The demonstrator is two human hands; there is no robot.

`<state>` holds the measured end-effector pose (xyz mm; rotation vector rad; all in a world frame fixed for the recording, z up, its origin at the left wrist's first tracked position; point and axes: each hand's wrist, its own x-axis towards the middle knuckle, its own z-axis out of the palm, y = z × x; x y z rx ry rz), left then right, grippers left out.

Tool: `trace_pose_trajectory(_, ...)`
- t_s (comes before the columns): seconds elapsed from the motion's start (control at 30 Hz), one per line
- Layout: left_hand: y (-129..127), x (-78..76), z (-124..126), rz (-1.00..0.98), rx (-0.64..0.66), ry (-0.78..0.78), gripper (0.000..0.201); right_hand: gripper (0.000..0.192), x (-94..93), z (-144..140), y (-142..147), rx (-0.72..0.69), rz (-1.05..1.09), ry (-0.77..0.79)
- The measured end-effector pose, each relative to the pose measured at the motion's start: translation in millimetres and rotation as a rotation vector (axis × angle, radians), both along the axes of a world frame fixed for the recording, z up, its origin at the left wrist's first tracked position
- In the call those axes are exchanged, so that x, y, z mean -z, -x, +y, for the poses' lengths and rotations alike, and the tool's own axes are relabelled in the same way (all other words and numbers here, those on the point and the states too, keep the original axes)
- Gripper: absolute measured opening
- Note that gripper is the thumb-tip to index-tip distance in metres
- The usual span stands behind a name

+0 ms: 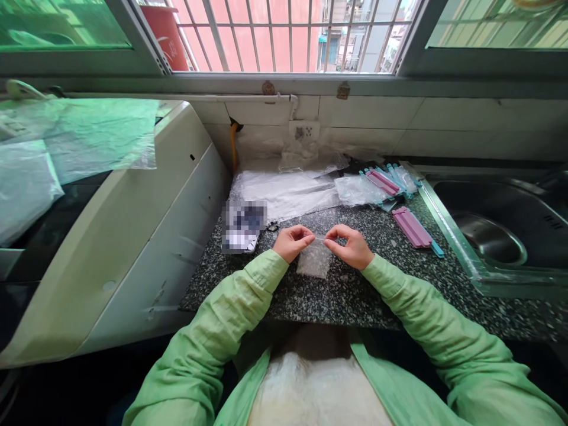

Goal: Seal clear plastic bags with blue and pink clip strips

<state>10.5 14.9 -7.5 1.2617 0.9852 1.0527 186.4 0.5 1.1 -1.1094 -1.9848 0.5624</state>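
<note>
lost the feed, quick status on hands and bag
Left hand and right hand pinch top of small clear bag. Bag hangs over counter. Nothing in the way.

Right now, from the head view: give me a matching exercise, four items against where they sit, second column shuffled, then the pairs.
Items:
1. small clear bag
2. pink clips
3. sink
4. pile of clear bags

Places:
A. set into the counter at the far right
B. at the back of the counter, below the window
C. pinched at its top edge between the left hand and right hand
D. lying on the counter between the hands and the sink

Pairs: 1-C, 2-D, 3-A, 4-B
</note>
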Motion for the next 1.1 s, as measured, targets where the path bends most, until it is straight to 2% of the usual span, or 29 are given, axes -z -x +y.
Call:
trace_pose_trajectory(0.57,-2.8,3.4,-1.3,-0.015,0.06,-0.004,0.035,0.013,1.2,0.6,1.6,-0.009,-0.013,-0.058)
trace_pose_trajectory(0.77,-2.5,7.4,-0.3,-0.025,0.076,0.046,0.031,0.014,0.3,0.3,1.6,0.051,0.025,-0.058)
trace_pose_trajectory(0.87,-1.2,8.3,0.6,-0.011,0.052,0.053,0.029,0.013,-2.5,3.2,-8.4,0.063,0.003,-0.038)
trace_pose_trajectory(0.93,0.7,8.2,1.8,0.007,0.022,0.044,0.028,0.015,-4.8,6.7,-28.1,0.153,-0.043,-0.067)
trace_pose_trajectory(1.0,2.8,8.1,3.4,0.028,0.0,0.025,0.027,0.018,-6.2,9.1,-58.7,0.38,-0.157,-0.174)
trace_pose_trajectory(1.1,4.6,8.0,5.7,0.036,-0.005,0.006,0.027,0.023,-4.3,5.0,-110.9,0.734,-0.503,-0.263)
